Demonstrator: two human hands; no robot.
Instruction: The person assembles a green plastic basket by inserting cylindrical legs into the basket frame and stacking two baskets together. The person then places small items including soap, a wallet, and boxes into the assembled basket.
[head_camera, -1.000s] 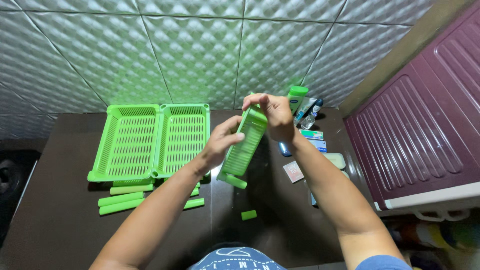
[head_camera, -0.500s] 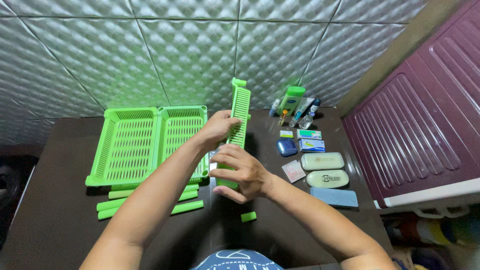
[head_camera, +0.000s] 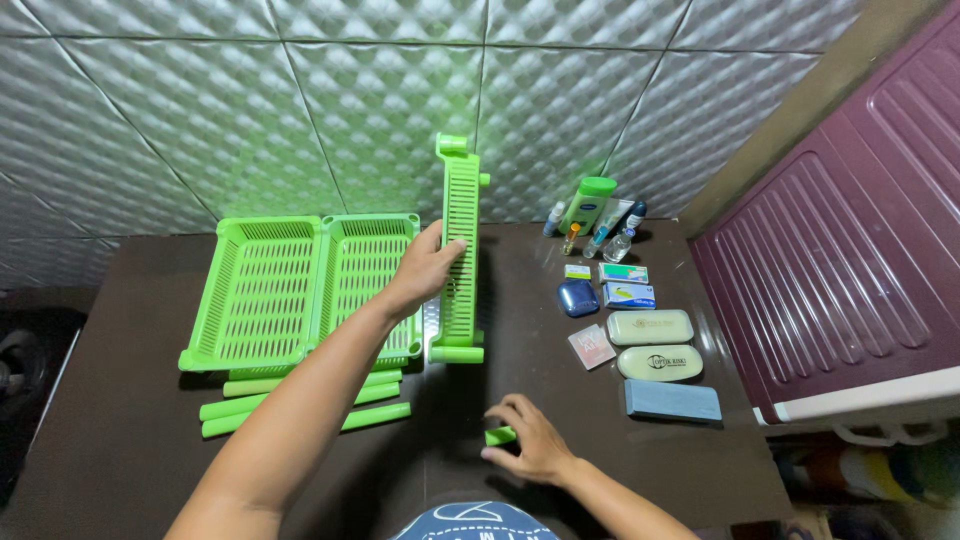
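Note:
My left hand (head_camera: 425, 268) grips a narrow green slatted plastic panel (head_camera: 460, 240) that stands upright on the dark table (head_camera: 120, 420), its lower end resting on the tabletop. My right hand (head_camera: 535, 445) lies low near the front edge, fingers curled over a small green plastic piece (head_camera: 499, 436) on the table. Two green basket trays (head_camera: 300, 290) lie side by side left of the panel. Several green plastic tubes (head_camera: 250, 408) lie in front of the trays.
At the right lie a blue pouch (head_camera: 577, 297), small boxes (head_camera: 625, 284), two oblong cases (head_camera: 655, 345) and a blue flat case (head_camera: 672, 400). A green bottle (head_camera: 588, 203) and small vials stand by the quilted wall. A maroon cabinet (head_camera: 850, 260) borders the right.
The right hand has let go of the panel and dropped to the small green piece near the front edge. The left hand now holds the panel alone, standing upright.

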